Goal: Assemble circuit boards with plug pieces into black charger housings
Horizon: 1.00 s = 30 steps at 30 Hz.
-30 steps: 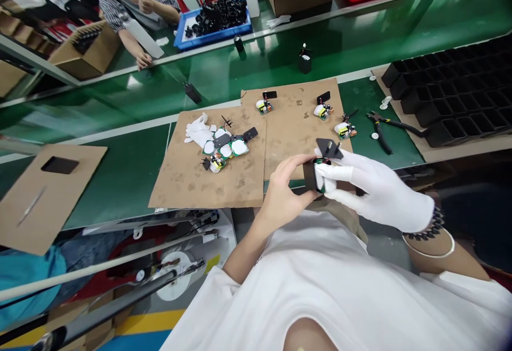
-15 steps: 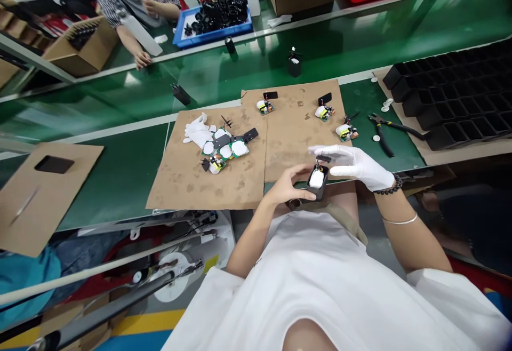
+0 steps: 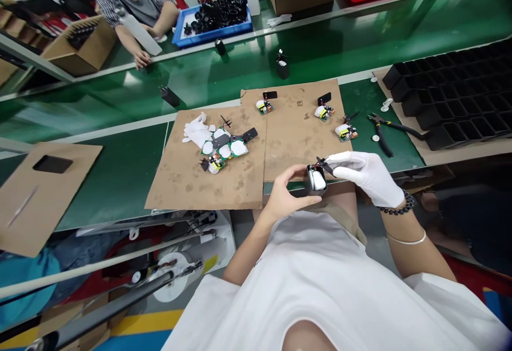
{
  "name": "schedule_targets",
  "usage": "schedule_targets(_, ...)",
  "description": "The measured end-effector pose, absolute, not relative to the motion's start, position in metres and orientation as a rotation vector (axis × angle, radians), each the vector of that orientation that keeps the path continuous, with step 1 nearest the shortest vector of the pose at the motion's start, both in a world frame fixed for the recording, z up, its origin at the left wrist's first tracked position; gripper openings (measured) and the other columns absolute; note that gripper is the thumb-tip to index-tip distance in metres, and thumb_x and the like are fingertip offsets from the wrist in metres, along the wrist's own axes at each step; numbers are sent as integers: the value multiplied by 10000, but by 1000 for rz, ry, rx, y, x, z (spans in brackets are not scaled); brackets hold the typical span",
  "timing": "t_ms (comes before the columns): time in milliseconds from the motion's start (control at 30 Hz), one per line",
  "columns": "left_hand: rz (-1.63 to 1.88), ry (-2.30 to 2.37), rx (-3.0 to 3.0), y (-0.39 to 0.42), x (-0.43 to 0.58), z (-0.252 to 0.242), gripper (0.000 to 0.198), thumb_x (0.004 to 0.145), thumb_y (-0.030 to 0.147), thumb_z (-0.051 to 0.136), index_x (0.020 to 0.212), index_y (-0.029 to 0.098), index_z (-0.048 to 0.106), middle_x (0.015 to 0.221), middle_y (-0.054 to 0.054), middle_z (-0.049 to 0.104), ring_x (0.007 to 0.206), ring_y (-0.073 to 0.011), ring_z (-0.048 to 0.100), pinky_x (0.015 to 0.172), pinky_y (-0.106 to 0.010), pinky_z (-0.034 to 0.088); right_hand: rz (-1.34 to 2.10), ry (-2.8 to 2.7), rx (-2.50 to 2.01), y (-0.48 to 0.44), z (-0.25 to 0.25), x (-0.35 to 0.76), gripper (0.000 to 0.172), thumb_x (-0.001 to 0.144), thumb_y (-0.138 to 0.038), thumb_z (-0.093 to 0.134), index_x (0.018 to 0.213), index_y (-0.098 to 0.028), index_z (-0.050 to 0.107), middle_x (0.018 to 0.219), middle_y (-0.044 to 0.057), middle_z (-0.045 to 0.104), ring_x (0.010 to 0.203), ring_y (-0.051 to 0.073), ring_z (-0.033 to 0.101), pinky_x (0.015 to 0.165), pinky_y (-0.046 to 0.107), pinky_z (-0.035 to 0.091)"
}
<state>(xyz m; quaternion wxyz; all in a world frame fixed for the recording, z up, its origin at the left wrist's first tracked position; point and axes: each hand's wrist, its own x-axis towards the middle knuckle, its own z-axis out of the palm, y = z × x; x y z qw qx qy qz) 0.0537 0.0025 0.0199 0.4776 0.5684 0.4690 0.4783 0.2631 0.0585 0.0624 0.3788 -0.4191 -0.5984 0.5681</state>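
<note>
Bare fingers of my left hand [image 3: 285, 193] are wrapped round a small black box-shaped housing [image 3: 309, 181], tilted with its mouth up. A white-covered insert [image 3: 318, 180] fills that mouth. My right hand [image 3: 366, 175], in a white glove, pinches a black plug-like end piece [image 3: 325, 166] just above the housing; thin wires run from it down inside. Ahead on cardboard [image 3: 300, 143] lie wired circuit boards, such as one circuit board [image 3: 264, 106] and another circuit board [image 3: 324, 112].
Pliers [image 3: 382, 132] lie to the right, before rows of black housings [image 3: 452, 100]. A white glove [image 3: 197, 131] rests beside clustered boards [image 3: 228, 145]. Beyond runs a green belt [image 3: 240, 71] carrying black units. Across it are a person's hand [image 3: 142, 59] and a blue tray [image 3: 214, 36].
My right hand has closed on the black end piece and tilted it, shifting slightly right and down. The housing has turned a little in my left hand. Units on the belt have moved left.
</note>
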Motion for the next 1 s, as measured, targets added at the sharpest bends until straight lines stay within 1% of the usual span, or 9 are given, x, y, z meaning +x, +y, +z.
schedule_targets(67, 1216, 1264, 1467, 2, 58, 16, 660, 603, 405, 877, 1156, 159, 614, 1150, -122, 701, 1010, -233, 680, 929, -378, 542, 1445, -1508, -1093, 54, 57, 260, 358, 674, -379, 843, 991, -228, 773, 1045, 59, 773, 966, 256, 737, 887, 388, 616)
schedule_targets(133, 1253, 1350, 1580, 2, 61, 13, 614, 623, 380, 862, 1138, 156, 614, 1128, -116, 700, 998, -230, 676, 903, -370, 546, 1392, -1499, -1121, 51, 52, 258, 377, 669, -377, 846, 996, -207, 764, 1061, 71, 768, 970, 259, 735, 902, 396, 610)
schedule_targets(233, 1281, 1496, 1811, 4, 64, 6, 520, 676, 300, 818, 1135, 167, 615, 1098, -104, 699, 1016, -244, 662, 903, -386, 534, 1252, -1542, -1186, 47, 47, 252, 344, 710, -378, 814, 993, -191, 761, 1047, 76, 770, 946, 250, 736, 886, 383, 609)
schedule_targets(333, 1298, 1688, 2048, 10, 66, -8, 468, 717, 248, 765, 1153, 179, 608, 1075, -105, 700, 1024, -266, 654, 932, -420, 512, 986, -1647, -1309, 41, 45, 241, 283, 764, -366, 765, 987, -192, 761, 1012, 70, 774, 915, 242, 736, 859, 374, 600)
schedule_targets(433, 1354, 1813, 2176, 17, 70, -26, 450, 748, 284, 748, 1154, 166, 594, 1032, -115, 704, 985, -269, 662, 961, -439, 501, 678, -1751, -1429, 37, 39, 227, 210, 816, -337, 715, 959, -189, 758, 976, 68, 776, 880, 239, 735, 820, 361, 582)
schedule_targets(567, 1394, 1823, 2245, 27, 72, -42, 428, 814, 328, 697, 1180, 146, 568, 1046, -136, 702, 993, -269, 669, 1000, -459, 492, 405, -1881, -1520, 39, 27, 216, 186, 832, -320, 707, 943, -177, 751, 937, 86, 771, 829, 249, 724, 748, 350, 554)
schedule_targets(667, 1389, 1774, 2251, 31, 71, -47, 434, 868, 379, 642, 1225, 153, 547, 1101, -150, 693, 1034, -268, 665, 996, -456, 499, 270, -1943, -1503, 43, 21, 213, 180, 849, -323, 694, 940, -176, 742, 917, 89, 761, 835, 250, 710, 746, 344, 539)
schedule_targets(800, 1375, 1758, 2190, 32, 67, -50, 437, 885, 393, 615, 1239, 150, 532, 1125, -160, 683, 1071, -275, 654, 984, -458, 505, 113, -2003, -1441, 45, 15, 208, 158, 859, -314, 686, 917, -174, 733, 861, 87, 733, 807, 247, 674, 711, 345, 522)
schedule_targets(1000, 1335, 1741, 2066, 31, 67, -54, 394, 874, 415, 603, 1172, 164, 540, 1089, -140, 685, 1045, -272, 656, 976, -467, 507, -64, -1991, -1250, 44, 0, 202, 129, 887, -283, 657, 930, -188, 733, 912, 99, 728, 810, 227, 645, 721, 352, 531)
